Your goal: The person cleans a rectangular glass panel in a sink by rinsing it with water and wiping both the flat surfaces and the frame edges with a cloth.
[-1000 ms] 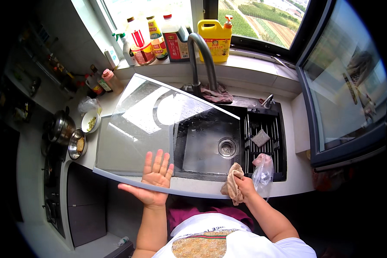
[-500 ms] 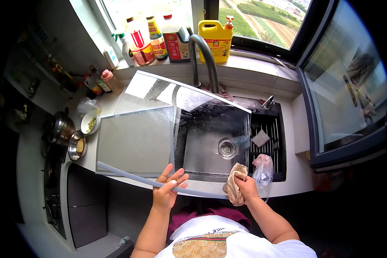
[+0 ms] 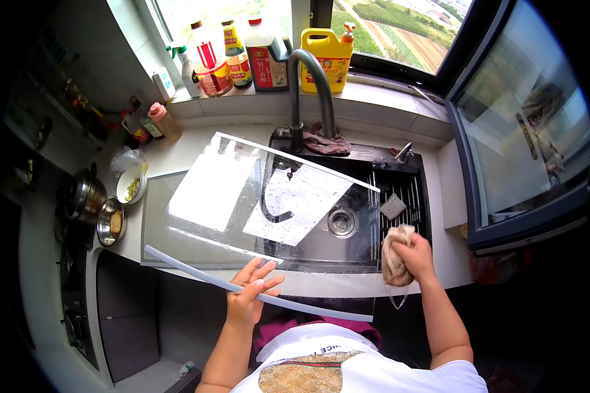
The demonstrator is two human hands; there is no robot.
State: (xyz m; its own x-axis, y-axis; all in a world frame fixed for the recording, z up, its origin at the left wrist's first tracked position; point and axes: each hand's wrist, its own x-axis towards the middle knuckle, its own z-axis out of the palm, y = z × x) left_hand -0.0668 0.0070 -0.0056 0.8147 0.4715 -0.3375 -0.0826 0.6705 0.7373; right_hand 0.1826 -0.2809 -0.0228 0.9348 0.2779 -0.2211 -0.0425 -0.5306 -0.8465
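Note:
A clear glass panel (image 3: 206, 196) with pale edge strips slants over the sink and counter, reflecting the bright window and the faucet. My left hand (image 3: 249, 298) grips its near edge strip (image 3: 321, 310), thumb on top and fingers spread behind the glass. Bunched in my right hand (image 3: 418, 257) is a beige cloth (image 3: 395, 259), near the panel's right side and over the counter's front edge. Beneath the glass is the dark sink (image 3: 308, 252) with its round drain (image 3: 341, 223). A second, greyish framed panel (image 3: 152, 226) lies on the counter to the left, partly under the glass.
A dark curved faucet (image 3: 328, 101) rises behind the sink, a crumpled rag (image 3: 324, 141) at its base. On the right, a black rack (image 3: 410, 209) carries a pale sponge-like pad (image 3: 392, 207). Bowls (image 3: 113, 221) stand left; bottles (image 3: 269, 65) line the sill. An open window sash (image 3: 524, 144) juts in at right.
The panel's far edge has come down toward me, and its reflections have shifted. My right hand has carried the cloth up and to the right; my left hand keeps its hold.

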